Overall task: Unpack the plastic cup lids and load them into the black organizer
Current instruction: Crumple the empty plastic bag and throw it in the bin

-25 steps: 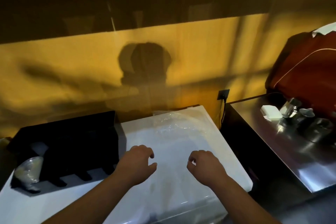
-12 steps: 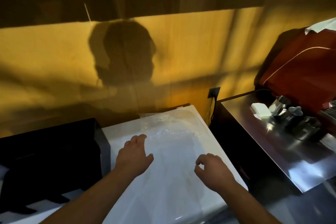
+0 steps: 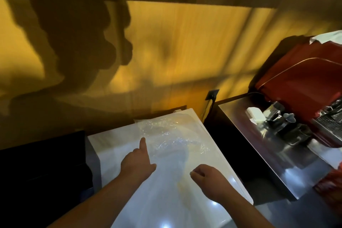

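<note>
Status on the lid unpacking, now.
Done: nothing visible; the clear plastic wrap lies on the white counter. In hand: the left hand puts an index finger on the wrap; the right hand is nearby, fingers curled. Left: opening it and loading the black organizer, too dark to read.

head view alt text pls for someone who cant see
A person's left hand points one finger onto crinkled clear plastic on a white counter, the right hand loosely curled beside it. A black organizer sits at left, a red machine at right.

L hand [image 3: 137,163] index at clear wrap [image 3: 167,132], R hand [image 3: 210,178] curled.
</note>
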A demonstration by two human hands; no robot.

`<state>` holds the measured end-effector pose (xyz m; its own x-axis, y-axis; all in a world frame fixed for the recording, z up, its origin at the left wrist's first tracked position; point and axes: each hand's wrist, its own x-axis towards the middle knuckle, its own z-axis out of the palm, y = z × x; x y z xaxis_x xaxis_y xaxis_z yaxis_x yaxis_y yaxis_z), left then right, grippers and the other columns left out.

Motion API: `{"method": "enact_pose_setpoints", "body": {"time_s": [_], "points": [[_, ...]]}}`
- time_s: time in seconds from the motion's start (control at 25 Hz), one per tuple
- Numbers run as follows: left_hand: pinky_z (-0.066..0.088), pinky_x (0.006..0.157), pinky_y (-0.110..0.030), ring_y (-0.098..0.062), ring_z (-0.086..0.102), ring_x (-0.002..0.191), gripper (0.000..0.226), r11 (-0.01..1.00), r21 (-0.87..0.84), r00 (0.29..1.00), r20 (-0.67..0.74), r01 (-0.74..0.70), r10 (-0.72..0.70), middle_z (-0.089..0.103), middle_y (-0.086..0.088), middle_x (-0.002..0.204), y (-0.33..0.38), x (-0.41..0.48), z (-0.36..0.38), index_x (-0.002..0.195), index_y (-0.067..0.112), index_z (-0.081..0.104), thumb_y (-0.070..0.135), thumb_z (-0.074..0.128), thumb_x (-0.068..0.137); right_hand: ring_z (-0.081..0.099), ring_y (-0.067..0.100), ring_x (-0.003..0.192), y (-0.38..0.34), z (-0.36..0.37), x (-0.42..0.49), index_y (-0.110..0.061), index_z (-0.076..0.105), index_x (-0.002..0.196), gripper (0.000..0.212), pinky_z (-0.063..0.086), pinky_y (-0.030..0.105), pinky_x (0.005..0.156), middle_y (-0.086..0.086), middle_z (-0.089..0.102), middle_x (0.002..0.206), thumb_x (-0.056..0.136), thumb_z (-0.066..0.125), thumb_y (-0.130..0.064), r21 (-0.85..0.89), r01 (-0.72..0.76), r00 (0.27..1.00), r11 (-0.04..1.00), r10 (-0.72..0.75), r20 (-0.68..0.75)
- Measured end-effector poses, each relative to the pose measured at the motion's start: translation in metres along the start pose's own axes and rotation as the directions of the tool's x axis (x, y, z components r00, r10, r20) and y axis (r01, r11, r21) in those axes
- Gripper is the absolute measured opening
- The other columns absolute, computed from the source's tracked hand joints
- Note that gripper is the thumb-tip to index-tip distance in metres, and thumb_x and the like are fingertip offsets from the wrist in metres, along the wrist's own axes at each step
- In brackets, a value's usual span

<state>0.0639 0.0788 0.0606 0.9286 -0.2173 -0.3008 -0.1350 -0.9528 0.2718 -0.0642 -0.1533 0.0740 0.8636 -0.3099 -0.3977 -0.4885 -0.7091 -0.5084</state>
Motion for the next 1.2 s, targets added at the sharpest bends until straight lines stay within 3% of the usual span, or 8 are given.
{"method": "enact_pose_setpoints", "body": {"time_s": [0.16, 0.4, 0.56, 0.68, 0.76, 0.88, 1.04, 1.2], "points": [[0.045, 0.048, -0.024, -0.011, 0.059, 0.066, 0.096, 0.999, -0.039, 1.000, 0.011, -0.006, 0.006, 0.061, 0.007, 0.082, 0.000, 0.013, 0.001, 0.164, 0.024, 0.008, 0.042, 0.065, 0.089, 0.062, 0.004, 0.074, -0.004, 0.006, 0.009, -0.036, 0.061, 0.079, 0.026, 0.046, 0.022, 0.064, -0.008, 0.069, 0.085, 0.096, 0.059, -0.055, 0.006, -0.046, 0.996, 0.999, 0.045, 0.077], [0.054, 0.053, -0.029, -0.014, 0.064, 0.065, 0.077, 0.992, -0.125, 0.999, -0.018, -0.030, 0.028, 0.067, 0.003, 0.077, 0.001, 0.017, -0.004, 0.162, 0.032, 0.018, 0.018, 0.054, 0.095, 0.071, 0.013, 0.077, -0.028, -0.002, 0.024, -0.019, 0.072, 0.101, 0.042, 0.061, 0.038, 0.083, -0.003, 0.079, 0.094, 0.099, 0.055, -0.058, 0.268, -0.176, 0.970, 0.947, 0.120, 0.212], [0.054, 0.052, -0.019, -0.014, 0.067, 0.063, 0.074, 0.943, -0.295, 0.986, -0.096, -0.156, 0.133, 0.066, 0.008, 0.074, 0.033, 0.000, -0.019, 0.156, 0.041, 0.025, 0.029, 0.067, 0.097, 0.074, 0.026, 0.099, -0.049, -0.015, 0.040, -0.032, 0.058, 0.108, 0.055, 0.063, 0.038, 0.084, 0.004, 0.074, 0.115, 0.089, 0.049, -0.082, 0.498, -0.382, 0.891, 0.778, 0.166, 0.424], [0.049, 0.057, -0.010, -0.009, 0.068, 0.068, 0.079, 0.920, -0.334, 0.977, -0.112, -0.206, 0.179, 0.064, 0.017, 0.078, 0.073, -0.020, -0.030, 0.153, 0.049, 0.023, 0.036, 0.073, 0.093, 0.069, 0.039, 0.109, -0.050, -0.028, 0.059, -0.032, 0.050, 0.105, 0.070, 0.062, 0.048, 0.088, 0.009, 0.065, 0.127, 0.071, 0.059, -0.092, 0.686, -0.503, 0.846, 0.526, 0.139, 0.514], [0.048, 0.058, -0.008, -0.007, 0.067, 0.069, 0.083, 0.929, -0.301, 0.976, -0.095, -0.216, 0.196, 0.062, 0.020, 0.079, 0.097, -0.030, -0.038, 0.152, 0.053, 0.018, 0.038, 0.074, 0.092, 0.071, 0.045, 0.107, -0.042, -0.042, 0.073, -0.029, 0.051, 0.102, 0.069, 0.062, 0.055, 0.089, 0.013, 0.065, 0.125, 0.067, 0.072, -0.085, 0.787, -0.506, 0.856, 0.354, 0.097, 0.507], [0.046, 0.059, -0.009, -0.005, 0.065, 0.070, 0.088, 0.934, -0.248, 0.967, -0.082, -0.256, 0.243, 0.062, 0.022, 0.077, 0.129, -0.041, -0.047, 0.152, 0.056, 0.013, 0.038, 0.073, 0.091, 0.077, 0.047, 0.095, -0.024, -0.064, 0.090, -0.024, 0.062, 0.109, 0.049, 0.063, 0.060, 0.084, 0.020, 0.070, 0.120, 0.079, 0.085, -0.055, 0.841, -0.465, 0.880, 0.276, 0.043, 0.472], [0.049, 0.058, -0.016, 0.001, 0.066, 0.074, 0.075, 0.932, -0.294, 0.978, -0.063, -0.211, 0.201, 0.069, 0.020, 0.076, 0.155, -0.059, -0.054, 0.144, 0.063, 0.024, 0.062, 0.069, 0.084, 0.078, 0.039, 0.096, -0.008, -0.076, 0.106, -0.015, 0.070, 0.124, 0.029, 0.065, 0.051, 0.085, 0.014, 0.077, 0.117, 0.095, 0.073, -0.011, 0.818, -0.303, 0.907, 0.488, -0.117, 0.405], [0.032, 0.049, -0.021, -0.006, 0.059, 0.058, 0.046, 0.978, -0.197, 0.926, -0.377, -0.070, -0.010, 0.059, 0.010, 0.060, 0.150, -0.069, -0.068, 0.094, 0.046, 0.060, 0.086, 0.044, 0.079, 0.079, 0.037, 0.091, 0.005, -0.092, 0.111, -0.014, 0.069, 0.119, 0.022, 0.064, 0.042, 0.074, 0.014, 0.081, 0.103, 0.099, 0.065, -0.007, 0.833, -0.293, 0.887, 0.469, -0.193, 0.420]]}}
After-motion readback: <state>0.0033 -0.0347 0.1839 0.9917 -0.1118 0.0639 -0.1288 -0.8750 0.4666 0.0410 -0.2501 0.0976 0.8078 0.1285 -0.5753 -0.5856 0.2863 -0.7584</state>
